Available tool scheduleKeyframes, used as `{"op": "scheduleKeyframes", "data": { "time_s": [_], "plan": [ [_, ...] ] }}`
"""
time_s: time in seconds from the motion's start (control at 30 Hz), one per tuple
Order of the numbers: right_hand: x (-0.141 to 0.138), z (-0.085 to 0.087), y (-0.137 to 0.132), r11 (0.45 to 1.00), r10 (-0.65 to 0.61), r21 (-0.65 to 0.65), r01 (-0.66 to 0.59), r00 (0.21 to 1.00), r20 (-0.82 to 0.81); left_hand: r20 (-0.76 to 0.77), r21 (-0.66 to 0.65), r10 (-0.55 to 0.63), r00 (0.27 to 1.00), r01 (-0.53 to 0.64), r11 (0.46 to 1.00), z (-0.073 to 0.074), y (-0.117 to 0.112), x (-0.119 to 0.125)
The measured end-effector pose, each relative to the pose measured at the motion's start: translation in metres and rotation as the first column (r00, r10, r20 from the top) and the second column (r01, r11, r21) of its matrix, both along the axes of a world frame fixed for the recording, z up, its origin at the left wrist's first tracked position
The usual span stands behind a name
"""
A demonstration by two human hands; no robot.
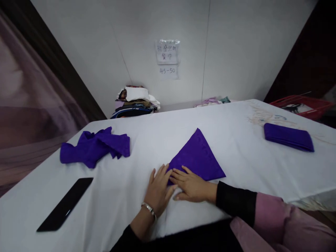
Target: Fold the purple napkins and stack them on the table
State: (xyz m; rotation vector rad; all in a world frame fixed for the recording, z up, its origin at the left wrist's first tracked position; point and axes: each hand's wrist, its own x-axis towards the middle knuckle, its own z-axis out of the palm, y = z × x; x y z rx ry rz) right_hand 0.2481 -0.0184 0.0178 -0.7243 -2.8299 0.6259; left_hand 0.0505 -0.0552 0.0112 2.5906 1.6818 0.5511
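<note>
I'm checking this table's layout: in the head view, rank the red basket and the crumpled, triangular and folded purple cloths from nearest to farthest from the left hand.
From the left hand:
1. Triangular cloth, its corner at the hand
2. Crumpled cloth, on the table's left
3. Folded cloth, on the table's right
4. Red basket, beyond it, far right

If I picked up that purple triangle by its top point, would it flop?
The purple triangle would probably droop, since the crumpled purple cloth looks like similar soft fabric. It's likely light too, because it looks thin and lies flat.
</note>
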Motion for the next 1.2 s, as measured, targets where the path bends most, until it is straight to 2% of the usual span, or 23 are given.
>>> {"op": "scheduleKeyframes", "data": {
  "time_s": [0.1, 0.23, 0.37, 0.53, 0.7, 0.77, 0.87, 1.0, 1.1, 1.2],
  "plan": [
    [-0.002, 0.0, -0.001, 1.0, -0.016, 0.02, 0.017, 0.999, -0.03, -0.077, -0.108, -0.097, 0.992, 0.088, 0.99, -0.011, 0.009, 0.014],
    [0.009, 0.0, -0.001, 0.998, -0.069, -0.009, 0.069, 0.998, -0.003, -0.119, -0.139, -0.049, 0.992, 0.032, 0.99, -0.029, 0.021, 0.012],
    [0.05, -0.003, 0.004, 0.977, -0.213, -0.014, 0.214, 0.975, 0.064, -0.14, -0.098, -0.03, 0.99, 0.017, 0.995, -0.034, 0.022, 0.008],
    [0.114, -0.008, 0.006, 0.895, -0.445, 0.078, 0.439, 0.886, 0.129, -0.141, -0.101, -0.019, 0.99, 0.005, 0.995, -0.035, 0.022, 0.008],
    [0.145, -0.016, 0.0, 0.852, -0.523, 0.119, 0.51, 0.841, 0.139, -0.132, -0.083, -0.015, 0.991, 0.004, 0.997, -0.038, 0.023, 0.007],
    [0.146, -0.012, -0.001, 0.847, -0.531, 0.114, 0.519, 0.836, 0.136, -0.133, -0.078, -0.014, 0.991, 0.003, 0.997, -0.039, 0.024, 0.006],
    [0.137, 0.006, 0.005, 0.846, -0.531, 0.134, 0.517, 0.841, 0.105, -0.132, -0.068, -0.018, 0.991, 0.009, 0.998, -0.038, 0.024, 0.006],
    [0.108, 0.029, 0.032, 0.865, -0.484, 0.176, 0.469, 0.873, 0.053, -0.154, -0.089, -0.011, 0.988, -0.003, 0.996, -0.034, 0.024, 0.008],
    [0.088, 0.028, 0.067, 0.875, -0.476, 0.143, 0.463, 0.876, 0.074, -0.174, -0.112, -0.004, 0.985, -0.015, 0.994, -0.031, 0.023, 0.008],
    [0.08, 0.013, 0.103, 0.865, -0.502, 0.105, 0.491, 0.855, 0.133, -0.186, -0.108, -0.009, 0.983, -0.011, 0.994, -0.031, 0.023, 0.008]
  ]
}}
